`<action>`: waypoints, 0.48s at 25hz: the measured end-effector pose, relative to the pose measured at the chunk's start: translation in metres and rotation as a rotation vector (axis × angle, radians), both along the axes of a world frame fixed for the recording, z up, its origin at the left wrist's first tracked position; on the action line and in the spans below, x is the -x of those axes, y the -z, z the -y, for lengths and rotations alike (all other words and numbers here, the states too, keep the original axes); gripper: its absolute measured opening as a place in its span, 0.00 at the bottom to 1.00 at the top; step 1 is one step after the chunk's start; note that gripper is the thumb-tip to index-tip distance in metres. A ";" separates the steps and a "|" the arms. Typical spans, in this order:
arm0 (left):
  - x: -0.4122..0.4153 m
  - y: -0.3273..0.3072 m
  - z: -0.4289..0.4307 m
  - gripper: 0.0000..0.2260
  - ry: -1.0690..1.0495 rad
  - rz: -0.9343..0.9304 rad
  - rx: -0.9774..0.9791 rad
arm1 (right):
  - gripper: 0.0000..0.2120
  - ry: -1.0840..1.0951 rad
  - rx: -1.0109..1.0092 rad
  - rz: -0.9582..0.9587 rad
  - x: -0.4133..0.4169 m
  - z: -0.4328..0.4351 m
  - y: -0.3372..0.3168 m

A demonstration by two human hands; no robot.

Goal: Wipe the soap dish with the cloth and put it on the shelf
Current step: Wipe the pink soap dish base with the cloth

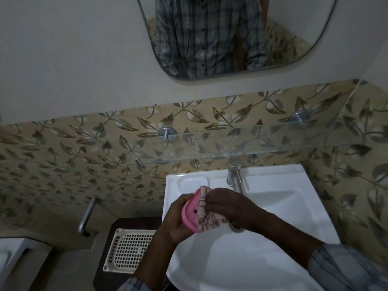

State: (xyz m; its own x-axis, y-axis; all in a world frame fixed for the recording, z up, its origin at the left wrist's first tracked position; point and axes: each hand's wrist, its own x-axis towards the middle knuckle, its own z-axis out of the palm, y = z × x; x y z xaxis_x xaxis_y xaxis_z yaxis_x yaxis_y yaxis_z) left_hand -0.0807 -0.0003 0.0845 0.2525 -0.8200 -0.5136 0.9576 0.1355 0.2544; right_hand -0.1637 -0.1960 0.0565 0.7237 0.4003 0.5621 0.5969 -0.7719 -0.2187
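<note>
Checked sleeves [344, 267] frame the two hands over the white washbasin [273, 259], where the pink soap dish [190, 214] is gripped by the left hand [174, 224] and the patterned cloth [206, 215], bunched in the right hand [233, 208], is pressed against its inner face. Wiping is judged to be under way, though how clean the dish is cannot be told in the dim light. Next, the dish would need to be lifted onto the glass shelf [262, 141] above the tap [234, 178].

Left hand [177, 220] is raised at centre frame, palm turned inward, fingers curled closed around a pink soap dish [190, 213] from its left side. Right hand [227, 206] reaches in from the lower right, forearm extended diagonally, fingers pinched closed on a patterned cloth [206, 215] pressed against the dish. Both wrists show checked sleeve cuffs.
</note>
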 end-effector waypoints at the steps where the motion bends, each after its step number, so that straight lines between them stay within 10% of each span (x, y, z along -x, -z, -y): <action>1: -0.003 -0.003 0.003 0.25 -0.017 -0.030 0.017 | 0.20 0.089 -0.038 0.001 -0.003 -0.011 0.004; 4: -0.009 0.002 0.009 0.26 -0.015 -0.014 -0.056 | 0.31 0.113 -0.108 -0.075 0.009 -0.054 0.023; 8: -0.002 0.015 0.009 0.25 0.006 0.019 -0.100 | 0.14 0.132 -0.148 -0.143 -0.002 -0.002 0.007; 12: -0.013 0.013 0.015 0.26 -0.039 0.016 -0.177 | 0.22 0.197 -0.165 -0.039 0.015 -0.046 0.035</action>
